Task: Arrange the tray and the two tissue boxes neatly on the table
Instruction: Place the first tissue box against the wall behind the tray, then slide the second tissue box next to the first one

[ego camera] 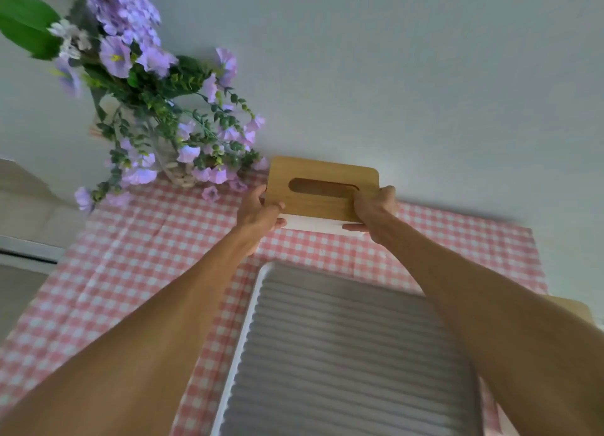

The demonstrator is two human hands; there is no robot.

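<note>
A tissue box (322,192) with a wooden slotted lid and a white body is at the far edge of the table, close to the wall. My left hand (260,218) grips its left end and my right hand (376,213) grips its right end. Whether the box rests on the cloth or hangs just above it I cannot tell. A grey ribbed tray (343,354) with a white rim lies nearer to me, between my forearms. A wooden corner (575,308), possibly the second tissue box, peeks out behind my right forearm.
A pink and white checked cloth (140,265) covers the table. A woven vase of purple flowers (170,131) stands at the back left, close to the held box. A pale wall runs behind the table. Pale furniture (26,226) sits left of the table.
</note>
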